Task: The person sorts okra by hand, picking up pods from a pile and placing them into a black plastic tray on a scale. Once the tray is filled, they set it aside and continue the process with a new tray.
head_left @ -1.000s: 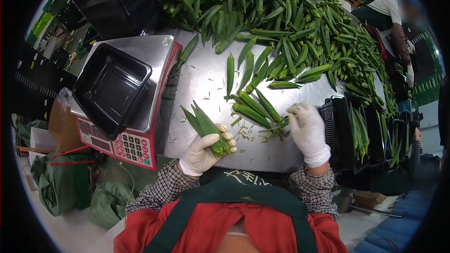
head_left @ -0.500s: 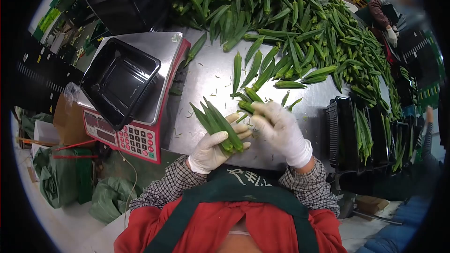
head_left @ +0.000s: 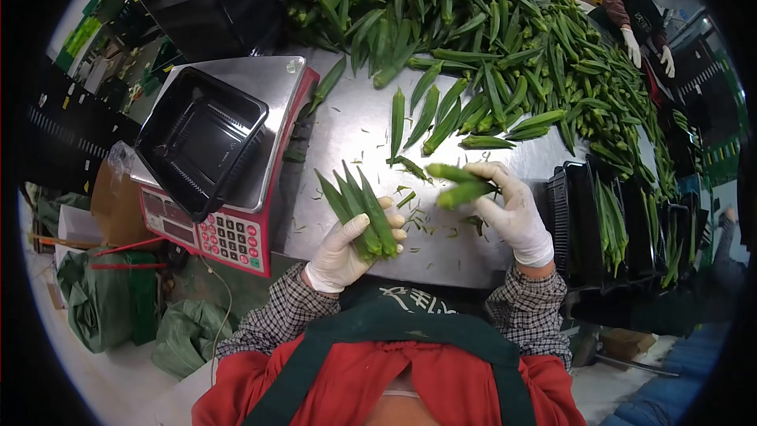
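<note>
In my gloved left hand (head_left: 341, 255) is a small bunch of okra pods (head_left: 359, 211), tips pointing up and away from me, stem ends near my fingers. My gloved right hand (head_left: 511, 213), to its right, pinches two more okra pods (head_left: 461, 186) that lie sideways, slightly blurred. Both hands are above the near part of the steel table (head_left: 347, 130). Between them, cut green scraps (head_left: 418, 221) are scattered on the metal. Beyond, several loose okra lie in front of a large okra heap (head_left: 457, 0).
A red-trimmed scale (head_left: 229, 241) on the left bears a black plastic tray (head_left: 201, 142). At the right, black trays (head_left: 561, 221) hold okra. A co-worker in gloves (head_left: 631, 16) stands at the far right. Green bags (head_left: 95, 300) lie at the lower left.
My right hand has moved right, away from my left hand, with two okra pods now clearly in its fingers. My left hand has shifted slightly left. The co-worker's hands have moved apart.
</note>
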A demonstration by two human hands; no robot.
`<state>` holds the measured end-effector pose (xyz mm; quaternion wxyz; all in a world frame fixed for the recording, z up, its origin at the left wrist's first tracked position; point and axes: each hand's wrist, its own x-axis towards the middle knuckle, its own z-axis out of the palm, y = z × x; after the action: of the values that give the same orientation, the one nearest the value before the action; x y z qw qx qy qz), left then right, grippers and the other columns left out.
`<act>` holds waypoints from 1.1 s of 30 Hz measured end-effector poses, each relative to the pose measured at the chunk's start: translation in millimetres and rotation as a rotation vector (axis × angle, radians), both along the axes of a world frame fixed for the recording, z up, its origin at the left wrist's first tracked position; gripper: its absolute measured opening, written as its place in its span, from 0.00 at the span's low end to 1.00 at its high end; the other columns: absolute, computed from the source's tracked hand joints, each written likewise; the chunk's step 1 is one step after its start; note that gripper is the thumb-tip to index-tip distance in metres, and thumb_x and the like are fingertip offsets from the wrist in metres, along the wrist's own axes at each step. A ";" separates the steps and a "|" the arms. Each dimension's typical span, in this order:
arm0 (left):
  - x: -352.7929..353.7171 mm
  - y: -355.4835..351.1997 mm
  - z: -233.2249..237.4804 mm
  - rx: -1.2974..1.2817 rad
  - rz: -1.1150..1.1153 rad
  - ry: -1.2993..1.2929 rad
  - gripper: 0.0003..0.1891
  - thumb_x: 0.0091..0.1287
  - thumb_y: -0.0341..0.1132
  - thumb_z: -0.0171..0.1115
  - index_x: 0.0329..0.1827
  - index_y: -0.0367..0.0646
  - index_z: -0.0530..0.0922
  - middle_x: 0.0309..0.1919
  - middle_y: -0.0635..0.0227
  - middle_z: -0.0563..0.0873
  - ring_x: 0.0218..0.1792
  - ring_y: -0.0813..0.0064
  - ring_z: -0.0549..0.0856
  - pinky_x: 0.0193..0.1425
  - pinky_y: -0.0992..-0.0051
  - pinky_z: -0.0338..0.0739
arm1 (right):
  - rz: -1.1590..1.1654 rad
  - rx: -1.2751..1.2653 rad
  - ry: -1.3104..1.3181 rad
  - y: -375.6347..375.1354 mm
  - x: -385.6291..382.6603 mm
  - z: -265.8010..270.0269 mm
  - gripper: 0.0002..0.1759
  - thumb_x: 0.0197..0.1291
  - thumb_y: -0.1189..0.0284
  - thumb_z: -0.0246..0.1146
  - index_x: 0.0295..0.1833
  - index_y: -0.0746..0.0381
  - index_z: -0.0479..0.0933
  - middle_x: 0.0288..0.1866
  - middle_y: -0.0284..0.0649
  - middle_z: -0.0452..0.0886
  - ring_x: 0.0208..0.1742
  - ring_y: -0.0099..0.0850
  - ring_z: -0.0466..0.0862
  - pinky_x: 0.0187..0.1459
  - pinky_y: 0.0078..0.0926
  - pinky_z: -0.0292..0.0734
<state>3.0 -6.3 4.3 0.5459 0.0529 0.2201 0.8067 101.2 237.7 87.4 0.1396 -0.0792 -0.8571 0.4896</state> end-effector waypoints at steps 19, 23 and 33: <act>3.5 -3.3 4.2 0.235 -0.291 -0.132 0.33 0.59 0.36 0.64 0.65 0.35 0.61 0.47 0.56 0.80 0.46 0.62 0.83 0.52 0.64 0.78 | 0.114 0.418 -0.311 -12.8 -1.3 2.8 0.26 0.45 0.84 0.57 0.55 0.64 0.73 0.44 0.50 0.77 0.49 0.48 0.77 0.51 0.39 0.73; 0.0 -2.5 -1.1 0.245 -0.195 -0.132 0.33 0.60 0.37 0.64 0.65 0.35 0.61 0.49 0.55 0.79 0.49 0.60 0.82 0.56 0.61 0.76 | 0.184 0.444 -0.037 -20.5 -1.7 1.5 0.19 0.47 0.83 0.58 0.48 0.62 0.78 0.44 0.44 0.79 0.49 0.43 0.77 0.54 0.36 0.71; -11.6 -10.8 22.8 -0.001 -0.063 0.261 0.29 0.54 0.33 0.65 0.60 0.37 0.68 0.63 0.48 0.70 0.63 0.53 0.73 0.71 0.59 0.63 | 0.430 0.416 -0.123 -20.8 -8.6 17.1 0.15 0.46 0.78 0.59 0.43 0.60 0.79 0.40 0.41 0.79 0.42 0.42 0.79 0.44 0.37 0.75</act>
<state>-8.5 -17.1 27.1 0.5378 0.1639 0.2880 0.7753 92.6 216.9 104.5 -0.0061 0.1052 -0.9428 0.3162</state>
